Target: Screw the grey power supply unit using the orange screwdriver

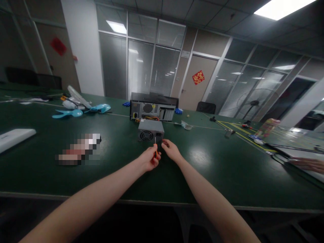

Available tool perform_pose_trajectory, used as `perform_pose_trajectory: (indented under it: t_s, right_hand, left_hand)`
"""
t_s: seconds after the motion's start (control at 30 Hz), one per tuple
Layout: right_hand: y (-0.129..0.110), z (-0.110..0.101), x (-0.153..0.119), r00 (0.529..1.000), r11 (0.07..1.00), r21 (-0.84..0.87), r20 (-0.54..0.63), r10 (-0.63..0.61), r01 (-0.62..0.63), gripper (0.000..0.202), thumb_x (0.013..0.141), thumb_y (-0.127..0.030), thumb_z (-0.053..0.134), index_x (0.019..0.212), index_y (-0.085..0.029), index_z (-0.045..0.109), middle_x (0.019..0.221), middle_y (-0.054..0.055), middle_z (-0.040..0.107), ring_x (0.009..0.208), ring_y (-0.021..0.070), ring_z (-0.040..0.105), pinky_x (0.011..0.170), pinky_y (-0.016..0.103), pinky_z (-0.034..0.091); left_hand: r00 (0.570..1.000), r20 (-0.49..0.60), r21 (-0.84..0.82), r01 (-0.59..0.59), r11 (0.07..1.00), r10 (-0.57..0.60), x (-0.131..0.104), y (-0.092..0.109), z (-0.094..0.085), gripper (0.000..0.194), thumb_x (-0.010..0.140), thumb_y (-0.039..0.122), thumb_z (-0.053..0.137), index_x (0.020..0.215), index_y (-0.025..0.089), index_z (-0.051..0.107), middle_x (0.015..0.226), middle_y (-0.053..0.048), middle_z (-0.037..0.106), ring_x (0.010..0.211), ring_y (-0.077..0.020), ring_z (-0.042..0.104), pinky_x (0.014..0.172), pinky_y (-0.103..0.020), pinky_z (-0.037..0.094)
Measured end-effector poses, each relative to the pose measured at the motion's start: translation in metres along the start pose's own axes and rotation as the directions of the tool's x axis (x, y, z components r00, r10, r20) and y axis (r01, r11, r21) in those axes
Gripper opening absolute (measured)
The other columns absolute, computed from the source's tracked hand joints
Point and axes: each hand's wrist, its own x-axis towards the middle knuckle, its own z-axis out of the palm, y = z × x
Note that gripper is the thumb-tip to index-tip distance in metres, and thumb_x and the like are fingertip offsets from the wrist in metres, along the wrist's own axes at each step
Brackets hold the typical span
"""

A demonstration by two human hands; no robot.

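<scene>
A grey computer power supply unit sits on the green tabletop straight ahead, its fan grille and power socket facing me. My left hand is wrapped round the orange and black handle of a screwdriver. The thin shaft points up at the unit's front face, close to the socket; whether the tip touches a screw is too small to see. At the unit's lower right front corner, my right hand has its bent fingers against the casing. Behind the unit lies a black computer case with its rear panel towards me and coloured wires showing.
Light blue plastic pieces and a white device lie at the back left. A white box and a pixelated object are nearer on the left. At right, another person's hand rests on a flat panel.
</scene>
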Motion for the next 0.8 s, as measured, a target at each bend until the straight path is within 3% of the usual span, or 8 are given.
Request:
perform_pose_trajectory:
  t_s: [0.13,0.27,0.57,0.7,0.8]
  right_hand:
    - [0.0020,0.0011,0.0006,1.000,1.000,0.002,-0.003,-0.005,0.005,0.036,0.079,-0.032,0.049,0.111,-0.018,0.054,0.102,0.006,0.061,0.091,0.0143,0.058,0.085,0.030,0.044]
    - [0.0023,0.0013,0.0004,1.000,1.000,0.002,-0.002,-0.016,0.016,0.035,0.080,-0.033,0.048,0.111,-0.018,0.054,0.102,0.006,0.061,0.091,0.0143,0.057,0.085,0.030,0.044]
    - [0.0053,0.0022,0.0017,1.000,1.000,-0.002,-0.001,-0.013,0.013,0.036,0.080,-0.033,0.049,0.111,-0.018,0.054,0.102,0.007,0.061,0.091,0.0147,0.058,0.084,0.031,0.044]
    - [0.0071,0.0029,0.0017,1.000,1.000,0.005,-0.005,-0.026,0.026,0.036,0.080,-0.034,0.048,0.111,-0.018,0.054,0.102,0.007,0.061,0.091,0.0148,0.058,0.085,0.031,0.044]
    - [0.0058,0.0022,0.0010,1.000,1.000,0.006,-0.005,-0.029,0.029,0.036,0.080,-0.034,0.048,0.112,-0.018,0.054,0.102,0.007,0.061,0.091,0.0147,0.058,0.085,0.030,0.044]
  left_hand:
    - [0.997,0.055,-0.023,0.048,0.999,-0.047,0.0035,0.0019,-0.0034,0.027,0.079,0.043,0.049,0.081,0.016,0.045,0.069,-0.002,0.049,0.043,-0.0041,0.042,0.030,-0.010,0.023]
    - [0.994,0.090,-0.050,0.066,0.997,-0.062,0.0049,0.0027,-0.0043,0.024,0.084,0.033,0.037,0.081,0.012,0.048,0.067,-0.004,0.050,0.042,-0.0056,0.042,0.029,-0.012,0.022]
    - [1.000,-0.026,0.021,-0.018,1.000,0.018,0.0006,-0.0004,0.0040,0.013,0.079,0.023,0.054,0.077,0.013,0.046,0.067,0.000,0.047,0.043,-0.0013,0.040,0.030,-0.008,0.022]
    - [1.000,-0.001,-0.022,0.013,1.000,-0.013,0.0012,0.0025,0.0016,0.020,0.079,0.034,0.051,0.080,0.014,0.045,0.069,-0.002,0.049,0.044,-0.0038,0.041,0.030,-0.010,0.021]
    - [0.998,0.039,-0.053,0.057,0.997,-0.055,0.0043,0.0045,-0.0031,0.018,0.079,0.031,0.044,0.081,0.013,0.046,0.069,-0.004,0.051,0.045,-0.0057,0.043,0.029,-0.011,0.021]
